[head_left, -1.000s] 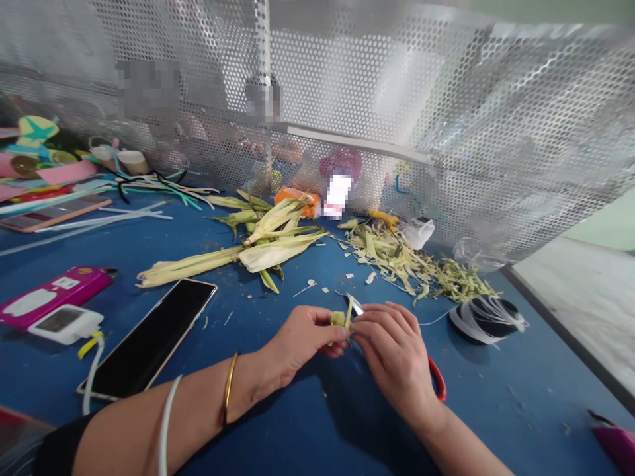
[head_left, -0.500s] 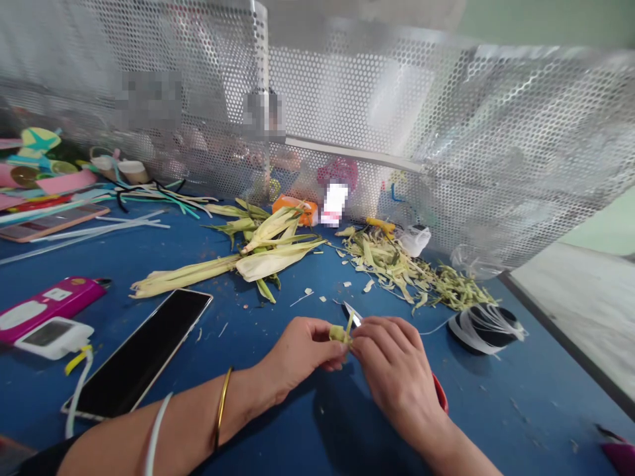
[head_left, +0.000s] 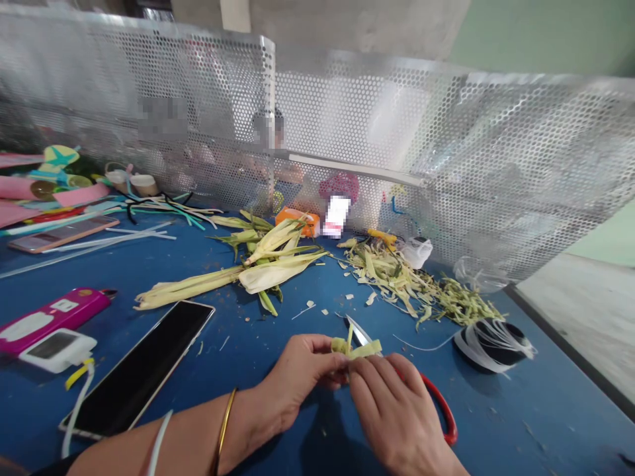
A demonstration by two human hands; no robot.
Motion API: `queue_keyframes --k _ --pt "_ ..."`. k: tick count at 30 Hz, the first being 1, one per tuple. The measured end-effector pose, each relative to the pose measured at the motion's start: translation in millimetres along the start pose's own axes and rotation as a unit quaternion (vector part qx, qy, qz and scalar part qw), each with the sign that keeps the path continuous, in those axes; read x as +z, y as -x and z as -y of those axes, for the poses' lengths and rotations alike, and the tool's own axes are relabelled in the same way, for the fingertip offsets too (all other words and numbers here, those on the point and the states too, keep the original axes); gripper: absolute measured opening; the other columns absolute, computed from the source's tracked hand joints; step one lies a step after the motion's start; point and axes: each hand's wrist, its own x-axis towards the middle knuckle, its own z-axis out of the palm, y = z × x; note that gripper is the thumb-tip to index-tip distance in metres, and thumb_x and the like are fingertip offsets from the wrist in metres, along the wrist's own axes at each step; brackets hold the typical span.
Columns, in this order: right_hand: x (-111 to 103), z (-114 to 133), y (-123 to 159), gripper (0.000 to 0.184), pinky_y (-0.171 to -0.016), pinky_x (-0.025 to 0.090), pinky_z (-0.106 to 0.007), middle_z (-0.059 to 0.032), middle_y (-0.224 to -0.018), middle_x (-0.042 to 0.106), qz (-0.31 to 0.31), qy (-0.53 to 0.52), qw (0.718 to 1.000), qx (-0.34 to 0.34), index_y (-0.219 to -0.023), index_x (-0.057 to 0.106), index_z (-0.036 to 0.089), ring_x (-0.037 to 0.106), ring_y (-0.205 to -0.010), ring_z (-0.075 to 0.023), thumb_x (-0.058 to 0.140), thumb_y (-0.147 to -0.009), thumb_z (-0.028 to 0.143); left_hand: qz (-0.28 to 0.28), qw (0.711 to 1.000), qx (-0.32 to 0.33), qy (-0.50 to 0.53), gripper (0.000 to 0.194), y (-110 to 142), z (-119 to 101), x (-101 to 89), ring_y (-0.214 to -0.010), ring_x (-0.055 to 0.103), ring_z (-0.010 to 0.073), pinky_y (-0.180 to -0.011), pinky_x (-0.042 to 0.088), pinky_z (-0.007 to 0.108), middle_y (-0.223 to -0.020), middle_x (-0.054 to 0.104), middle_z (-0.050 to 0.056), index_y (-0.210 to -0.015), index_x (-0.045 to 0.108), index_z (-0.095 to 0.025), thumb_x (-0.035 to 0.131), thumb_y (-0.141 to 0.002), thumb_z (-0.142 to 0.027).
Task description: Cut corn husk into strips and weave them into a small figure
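Between my two hands is a small folded strip of pale green corn husk (head_left: 366, 349). My left hand (head_left: 308, 365) pinches its left end between thumb and fingers. My right hand (head_left: 397, 404) has its fingers closed over the strip's lower right part, and a flat end sticks out above the knuckles. Behind and under the right hand lie red-handled scissors (head_left: 448, 421), their blades pointing away to the upper left. Farther back rests a bunch of whole corn husks (head_left: 270, 271), and to its right a heap of husk scraps (head_left: 391, 272).
A spool of white thread (head_left: 491, 345) stands at the right. To the left lie a black phone (head_left: 143, 363), a magenta power bank (head_left: 57, 317) and a white device (head_left: 57, 350) with a cable. A perforated metal screen (head_left: 347, 119) closes the back; a person sits behind it.
My right hand has moved slightly down, showing more of the scissors' red handle. The husk strip's flat end now sticks out to the right. The whole view has shifted a little.
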Motion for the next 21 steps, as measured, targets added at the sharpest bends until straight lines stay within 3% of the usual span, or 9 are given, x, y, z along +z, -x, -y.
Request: queue_keyframes --k 6,10,13,15,17,21 --pt "3 9 -5 0.035 -0.080 0.037 -0.041 -0.0086 -0.076 0.067 0.019 -0.001 1.000 -0.020 -0.082 0.061 0.017 0.056 -0.068 -0.0215 0.029 -0.095 0.007 -0.023 1.000 0.015 0.001 0.020 0 2 1.1 -0.061 0.055 0.0095 -0.063 0.043 0.022 -0.070 0.067 0.003 -0.074 0.074 -0.012 0.079 -0.058 -0.023" --pt "-3 -4 -9 0.012 -0.077 0.039 -0.035 -0.0047 -0.087 0.069 -0.006 -0.134 0.988 0.082 -0.092 0.060 0.019 0.061 -0.076 -0.0184 0.049 -0.096 0.016 -0.039 0.999 0.025 -0.018 0.017 -2 -5 -3.2 -0.058 0.054 0.0089 -0.060 0.042 0.022 -0.064 0.065 0.002 -0.074 0.072 -0.012 0.076 -0.063 -0.025" --pt "-8 -22 -7 0.010 -0.084 0.042 -0.037 -0.0088 -0.104 0.069 -0.058 -0.117 0.971 0.202 -0.102 0.061 0.020 0.062 -0.096 -0.0230 0.055 -0.094 0.021 -0.034 0.999 0.033 -0.026 0.019 -2 -12 -6.7 -0.060 0.057 0.0091 -0.060 0.043 0.021 -0.069 0.067 0.003 -0.076 0.073 -0.013 0.077 -0.066 -0.028" --pt "-7 -33 -4 0.021 -0.087 0.045 -0.039 -0.0105 -0.114 0.067 -0.044 -0.140 0.949 0.277 -0.110 0.062 0.021 0.061 -0.106 -0.0267 0.059 -0.092 0.031 -0.016 0.998 0.035 -0.042 0.020 -1 -16 -7.8 -0.061 0.057 0.0091 -0.061 0.043 0.022 -0.069 0.066 0.003 -0.076 0.073 -0.013 0.077 -0.068 -0.031" --pt "-5 -39 -3 0.026 -0.082 0.049 -0.037 -0.0080 -0.111 0.069 0.002 -0.230 0.920 0.318 -0.112 0.064 0.023 0.063 -0.101 -0.0257 0.062 -0.089 0.035 0.004 0.999 0.021 -0.049 0.019 -1 -18 -7.7 -0.060 0.057 0.0089 -0.062 0.044 0.022 -0.068 0.066 0.002 -0.077 0.073 -0.013 0.077 -0.068 -0.030" --pt "-5 -38 -5 0.021 -0.063 0.049 -0.027 -0.0011 -0.079 0.069 0.028 -0.382 0.833 0.399 -0.103 0.070 0.021 0.064 -0.073 -0.0176 0.064 -0.086 0.033 0.001 0.999 0.001 -0.047 0.017 1 -20 -5.8 -0.057 0.055 0.0088 -0.059 0.042 0.023 -0.064 0.064 0.001 -0.075 0.071 -0.014 0.078 -0.067 -0.027"
